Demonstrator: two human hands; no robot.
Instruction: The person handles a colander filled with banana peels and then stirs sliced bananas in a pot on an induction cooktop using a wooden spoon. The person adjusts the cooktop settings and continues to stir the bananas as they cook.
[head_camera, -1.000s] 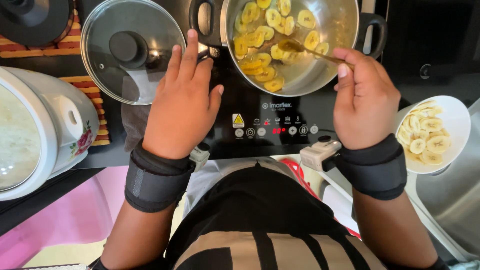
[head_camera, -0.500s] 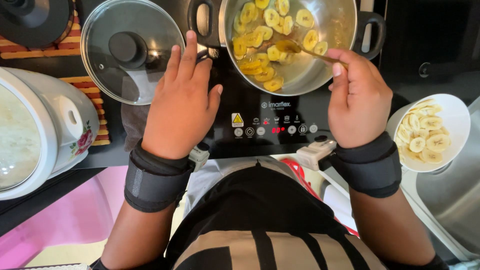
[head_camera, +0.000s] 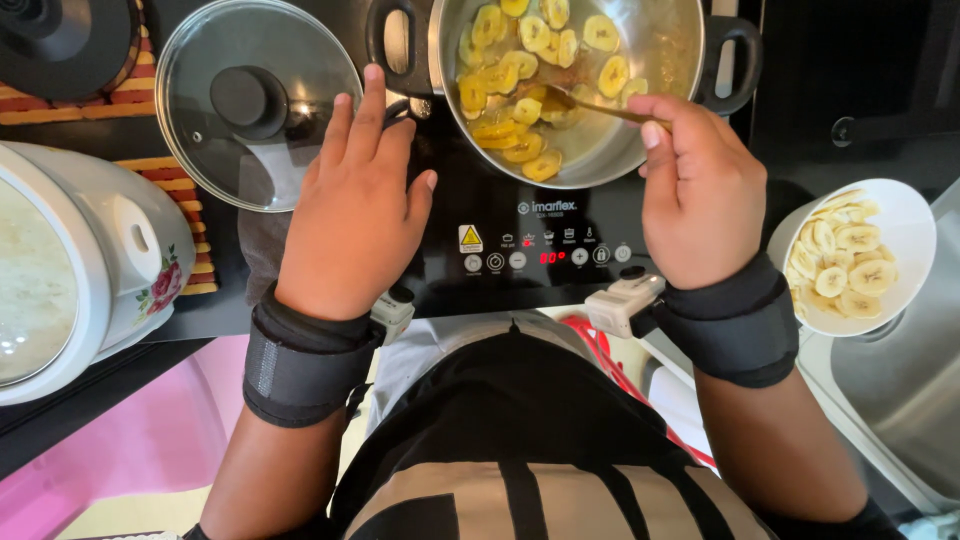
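Head view, looking down on a black induction cooktop (head_camera: 530, 250) with a lit red display on its control strip. Right hand (head_camera: 700, 195): fingers curled closed around the thin handle of a metal spoon (head_camera: 590, 105), thumb pressed along the handle; the spoon's bowl end sits down among the slices inside the steel pot (head_camera: 640, 150). Pot stands on the cooktop at the top of the view, black side handles left and right, wall shiny. Contents: banana slices (head_camera: 510, 110), round to oval, yellow with paler centres, glossy and wet, lying in a shallow brownish liquid; most are bunched toward the left and near side of the pot, the right part shows bare metal. Left hand (head_camera: 355, 215): palm down, fingers extended and slightly spread, holding nothing, resting flat on the cooktop edge with fingertips near the pot's left handle and just beside the glass lid (head_camera: 200, 140). Lid lies flat to the left of the pot, black knob up. White bowl (head_camera: 905, 225) at the right, near the right wrist, holds paler, dry-looking banana slices. White rice cooker (head_camera: 110, 260) at far left. Both wrists carry black bands.
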